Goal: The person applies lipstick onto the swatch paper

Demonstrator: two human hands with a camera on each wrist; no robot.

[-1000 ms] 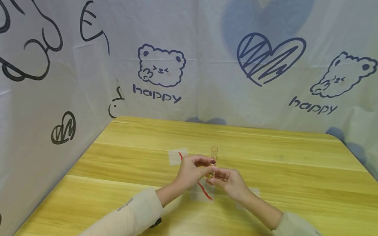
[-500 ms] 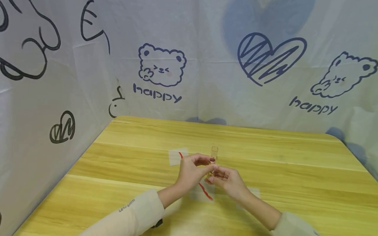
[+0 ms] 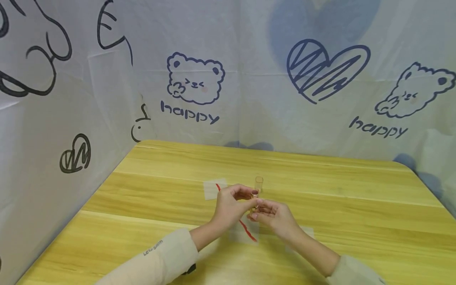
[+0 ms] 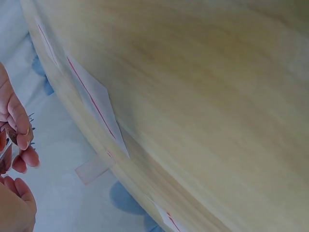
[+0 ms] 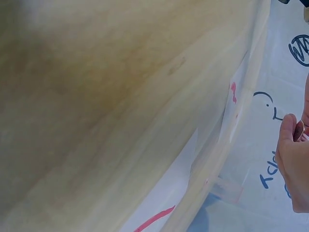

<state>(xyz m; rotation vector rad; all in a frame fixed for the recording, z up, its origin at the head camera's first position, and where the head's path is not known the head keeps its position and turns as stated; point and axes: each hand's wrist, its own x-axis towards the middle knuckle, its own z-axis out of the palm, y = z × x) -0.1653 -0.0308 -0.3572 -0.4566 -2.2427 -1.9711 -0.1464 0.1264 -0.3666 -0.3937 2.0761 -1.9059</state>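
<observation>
A small lipstick (image 3: 254,194) with a shiny rose-gold tube and a dark top end stands upright between my two hands. My left hand (image 3: 229,206) pinches its upper part between thumb and fingers. Lower down, the thumb and fingers of my right hand (image 3: 279,219) grip the base, hiding most of it. A clear cap (image 3: 259,184) with a pinkish rim stands on the table just behind the hands. In the left wrist view, fingers of the right hand (image 4: 14,108) curl at the tube above the left hand (image 4: 17,205).
On the wooden table (image 3: 342,198) lie a paper slip (image 3: 246,233) with a red stroke below the hands, another slip (image 3: 210,190) behind the left hand, and a third (image 3: 307,231) partly under the right forearm. A patterned cloth (image 3: 256,111) hangs behind the table.
The lipstick has shifted slightly up and to the left between the fingers. My right thumb has risen a little, and less of the lipstick's base shows. The cap and papers have stayed put.
</observation>
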